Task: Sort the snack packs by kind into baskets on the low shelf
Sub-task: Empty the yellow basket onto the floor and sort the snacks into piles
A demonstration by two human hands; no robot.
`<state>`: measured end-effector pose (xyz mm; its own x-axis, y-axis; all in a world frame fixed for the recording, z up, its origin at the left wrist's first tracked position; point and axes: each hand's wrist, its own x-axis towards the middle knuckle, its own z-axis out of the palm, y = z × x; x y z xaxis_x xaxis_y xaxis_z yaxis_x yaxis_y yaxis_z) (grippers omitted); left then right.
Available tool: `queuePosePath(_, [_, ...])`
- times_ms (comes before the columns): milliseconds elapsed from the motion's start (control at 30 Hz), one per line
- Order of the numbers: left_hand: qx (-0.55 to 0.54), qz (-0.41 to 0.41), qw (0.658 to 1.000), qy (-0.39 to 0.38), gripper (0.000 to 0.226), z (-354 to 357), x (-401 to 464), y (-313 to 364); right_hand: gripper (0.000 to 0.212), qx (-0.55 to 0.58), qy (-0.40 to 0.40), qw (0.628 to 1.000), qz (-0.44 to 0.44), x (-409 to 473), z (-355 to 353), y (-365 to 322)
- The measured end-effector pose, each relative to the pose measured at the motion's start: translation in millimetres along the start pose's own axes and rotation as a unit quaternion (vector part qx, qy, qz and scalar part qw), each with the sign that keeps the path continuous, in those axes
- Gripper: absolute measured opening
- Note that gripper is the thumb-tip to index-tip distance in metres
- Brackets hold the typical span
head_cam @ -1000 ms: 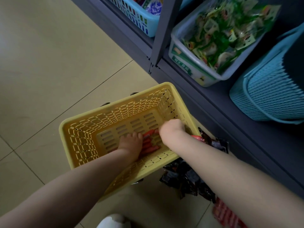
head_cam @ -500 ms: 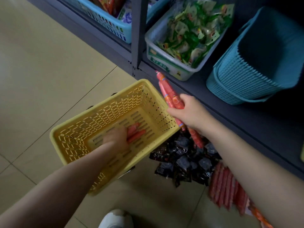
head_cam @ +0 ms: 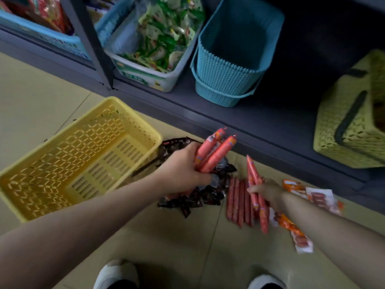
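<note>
Sausages have left the yellow basket (head_cam: 68, 159), which a second ago held a few red sticks under both hands and now lies bare on the floor, tilted toward the camera. The left hand (head_cam: 183, 170), then pressed inside that basket, now grips a bunch of about three sausage sticks (head_cam: 214, 153) above a heap of black snack packs (head_cam: 198, 197). The right hand (head_cam: 268, 192) has swung out to the right and curls round about two longer sausage sticks (head_cam: 255, 184), held just over a row of roughly five sausages (head_cam: 237, 201) lying side by side on the tiles. Beside that row lie two orange and white wrappers (head_cam: 318, 197).

On the low shelf (head_cam: 260, 122) stand four containers in view: a light blue basket (head_cam: 52, 42) at left with red packs, a white tub (head_cam: 150, 76) heaped with green and white sachets, a teal basket (head_cam: 225, 80) with nothing visible inside, and an olive woven basket (head_cam: 350, 130) at right. A dark upright post (head_cam: 91, 44) crosses in front of the blue basket and the tub. Two white shoes (head_cam: 116, 274) show at the bottom edge.
</note>
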<state>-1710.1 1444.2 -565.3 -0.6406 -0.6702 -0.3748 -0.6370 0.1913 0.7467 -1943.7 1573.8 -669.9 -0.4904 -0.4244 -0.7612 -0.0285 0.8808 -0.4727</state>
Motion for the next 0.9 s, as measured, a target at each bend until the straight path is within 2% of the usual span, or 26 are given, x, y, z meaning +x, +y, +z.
queuePosePath(33, [-0.013,-0.025,0.999,-0.026,0.05,16.9,8.1,3.3,0.021,-0.004,0.006,1.0,0.011,12.1,-1.6,18.8])
queuePosePath(100, [-0.034,-0.08,0.994,-0.065,0.043,52.8,22.8,2.5,0.07,-0.017,0.016,0.999,0.029,33.2,-1.0,45.7])
queuePosePath(133, [-0.046,-0.103,0.991,-0.077,0.04,70.2,29.3,0.6,0.083,-0.021,0.016,1.0,0.013,42.2,1.0,54.2])
queuePosePath(233, [-0.058,-0.137,0.985,-0.083,0.042,113.5,46.8,-7.4,0.068,-0.005,0.028,0.998,-0.05,47.7,9.7,57.6])
queuePosePath(300, [-0.04,-0.127,0.988,-0.077,0.053,136.8,57.9,-9.8,0.061,-0.025,0.095,0.993,-0.065,46.7,11.5,59.5])
queuePosePath(367, [-0.01,-0.104,0.992,-0.076,0.069,157.1,68.0,-9.8,0.054,-0.069,0.114,0.985,-0.11,42.0,10.6,61.3])
queuePosePath(433, [0.009,-0.082,0.993,-0.081,0.08,176.8,75.4,-10.8,0.052,-0.108,0.094,0.979,-0.146,37.4,6.1,64.6])
queuePosePath(533, [0.054,-0.046,0.993,-0.099,0.081,201.3,78.9,-15.1,0.047,-0.188,0.067,0.963,-0.181,30.0,-3.4,66.6])
queuePosePath(633, [0.183,0.028,0.975,-0.119,0.078,218.2,79.4,-22.6,0.02,-0.251,0.041,0.95,-0.182,27.4,-8.1,72.8])
queuePosePath(667, [0.211,0.024,0.968,-0.133,0.076,218.6,80.1,-24.2,0.014,-0.264,0.036,0.946,-0.186,24.2,-8.2,73.7])
queuePosePath(700, [0.231,0.01,0.961,-0.151,0.073,216.7,81.9,-24.7,0.013,-0.274,0.033,0.943,-0.184,23.7,-6.9,75.8])
queuePosePath(767, [0.243,0.011,0.953,-0.181,0.075,204.1,81.6,-19.3,0.033,-0.275,0.039,0.942,-0.191,23.7,-2.7,77.2])
queuePosePath(833, [0.201,0.038,0.962,-0.183,0.074,183.4,75.6,-9.1,0.053,-0.308,0.071,0.923,-0.219,19.9,-1.4,69.2])
queuePosePath(900, [0.161,0.068,0.97,-0.169,0.062,155.4,62.1,1.0,0.055,-0.319,0.088,0.914,-0.234,10.7,-0.1,50.6])
